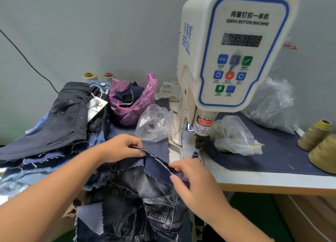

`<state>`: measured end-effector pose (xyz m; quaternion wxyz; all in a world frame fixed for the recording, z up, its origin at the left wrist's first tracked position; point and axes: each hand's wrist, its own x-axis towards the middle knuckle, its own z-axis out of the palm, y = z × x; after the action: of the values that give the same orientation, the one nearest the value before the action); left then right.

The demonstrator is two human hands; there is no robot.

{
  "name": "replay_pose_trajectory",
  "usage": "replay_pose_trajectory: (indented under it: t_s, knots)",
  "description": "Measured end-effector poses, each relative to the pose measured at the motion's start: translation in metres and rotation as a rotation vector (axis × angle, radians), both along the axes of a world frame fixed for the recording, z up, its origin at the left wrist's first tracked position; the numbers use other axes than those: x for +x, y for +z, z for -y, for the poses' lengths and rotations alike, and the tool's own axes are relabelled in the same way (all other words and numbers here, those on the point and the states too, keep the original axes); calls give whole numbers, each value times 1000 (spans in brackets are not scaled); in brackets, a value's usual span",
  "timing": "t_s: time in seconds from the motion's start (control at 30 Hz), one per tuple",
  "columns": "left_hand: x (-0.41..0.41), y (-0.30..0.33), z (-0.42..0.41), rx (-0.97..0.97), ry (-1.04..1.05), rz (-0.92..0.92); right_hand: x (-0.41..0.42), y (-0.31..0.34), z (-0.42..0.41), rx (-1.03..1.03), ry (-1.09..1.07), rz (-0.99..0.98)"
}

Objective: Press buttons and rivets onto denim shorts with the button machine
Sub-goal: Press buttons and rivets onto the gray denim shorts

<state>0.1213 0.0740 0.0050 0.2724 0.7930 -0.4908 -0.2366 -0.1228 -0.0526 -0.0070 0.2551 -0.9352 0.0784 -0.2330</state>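
Observation:
A pair of patchwork dark denim shorts [141,196] hangs over the table's front edge, just left of the white servo button machine [234,49]. My left hand [121,148] pinches the stitched waistband edge at its left end. My right hand [192,180] pinches the same edge further right, close to the machine's base. The press head [200,141] stands above a small dark lower die [195,154], with no cloth between them. A clear bag of metal buttons [154,125] lies left of the machine, and another clear bag [234,136] lies right of the head.
A pile of dark denim garments [60,118] with a paper tag fills the left of the table. A pink bag of fabric scraps [131,101] sits behind. Thread cones [316,134] stand at the right edge, and a large clear bag [274,105] lies behind the machine.

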Motion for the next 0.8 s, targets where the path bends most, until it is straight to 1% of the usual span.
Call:
replay_pose_trajectory:
  t_s: [0.03, 0.1, 0.13, 0.17, 0.2, 0.3, 0.43, 0.57, 0.7, 0.8]
  knots:
    - [-1, 8, -2, 58, -35, -43, 6, -6, -4, -10, -20, -68]
    - [-4, 24, -6, 162, -101, -66, 13, -19, -10, -147, -86, -190]
    - [-6, 31, -8, 194, -129, -65, 16, -23, -12, -203, -111, -210]
    - [-9, 36, -10, 209, -152, -67, 17, -27, -14, -212, -124, -198]
    - [-11, 40, -12, 209, -167, -78, 16, -29, -13, -184, -122, -178]
    - [-17, 54, -16, 205, -203, -93, 9, -32, -7, 53, -106, -110]
    - [-25, 73, -16, 217, -249, -66, 0, -22, 5, 353, -106, -144]
    - [-31, 88, -13, 239, -247, -36, -3, -9, 12, 505, -187, -111]
    - [-38, 96, -10, 277, -242, -13, -7, -7, 18, 685, -161, -223]
    - [-42, 98, -6, 298, -229, 2, -13, -7, 25, 678, -114, -348]
